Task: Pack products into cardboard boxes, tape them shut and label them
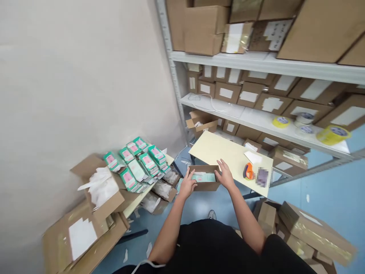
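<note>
An open cardboard box (207,187) is held between my two hands, above the floor and just off the near edge of the cream table. My left hand (186,185) grips its left end. On the opposite end, my right hand (225,175) presses with the thumb near the rim and the fingers stretched along the outside. Inside the box lie pale green and white small packs (203,177); their exact number is hidden. To my left, several green-and-pink packs (148,161) are stacked in rows on another table.
An orange tape dispenser (248,171) sits on the cream table (221,148) near a white paper (253,157). Metal shelving (242,108) full of cartons stands ahead, with yellow tape rolls (333,135). A carton of white bags (104,186) is at left; stacked cartons (313,232) are at right.
</note>
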Action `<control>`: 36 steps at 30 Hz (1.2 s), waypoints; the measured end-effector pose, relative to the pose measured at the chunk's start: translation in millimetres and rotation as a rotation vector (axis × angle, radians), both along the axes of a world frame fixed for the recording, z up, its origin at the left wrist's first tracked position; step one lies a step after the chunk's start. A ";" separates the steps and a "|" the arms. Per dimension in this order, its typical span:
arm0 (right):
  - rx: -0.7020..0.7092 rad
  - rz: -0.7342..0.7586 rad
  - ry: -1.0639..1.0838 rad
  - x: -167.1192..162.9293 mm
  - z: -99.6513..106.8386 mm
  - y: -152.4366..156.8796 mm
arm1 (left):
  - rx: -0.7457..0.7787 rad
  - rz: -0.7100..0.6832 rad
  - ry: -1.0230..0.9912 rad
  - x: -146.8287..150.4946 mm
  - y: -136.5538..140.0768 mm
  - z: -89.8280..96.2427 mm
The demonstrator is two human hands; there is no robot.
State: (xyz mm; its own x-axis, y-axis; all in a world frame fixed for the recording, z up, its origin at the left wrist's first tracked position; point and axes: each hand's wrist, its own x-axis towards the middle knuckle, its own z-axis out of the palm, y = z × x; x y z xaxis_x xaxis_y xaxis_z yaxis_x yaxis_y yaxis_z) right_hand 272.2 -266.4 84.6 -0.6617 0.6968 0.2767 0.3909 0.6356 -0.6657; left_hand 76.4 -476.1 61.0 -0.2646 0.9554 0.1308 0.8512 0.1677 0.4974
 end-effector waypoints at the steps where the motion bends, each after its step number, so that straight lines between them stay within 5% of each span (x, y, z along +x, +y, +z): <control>1: 0.000 -0.038 0.002 12.2 0.2 11.0 | -0.009 -0.031 0.006 4.1 18.2 2.9; 7: -0.011 -0.251 -0.013 70.6 -3.2 57.1 | -0.034 -0.148 0.043 14.4 111.9 21.3; 13: 0.009 -0.404 -0.130 86.6 -5.2 88.6 | -0.019 -0.251 0.077 0.5 189.5 19.3; 27: -0.134 -0.615 -0.245 7.5 2.4 155.0 | -0.112 -0.547 0.004 -91.5 361.7 -29.3; 32: -0.215 -0.611 -0.236 -17.2 -18.4 160.9 | -0.186 -0.555 -0.059 -118.2 391.8 -56.2; 36: -0.288 -0.666 -0.221 -22.0 -40.9 164.6 | -0.190 -0.340 -0.259 -140.3 383.2 -75.7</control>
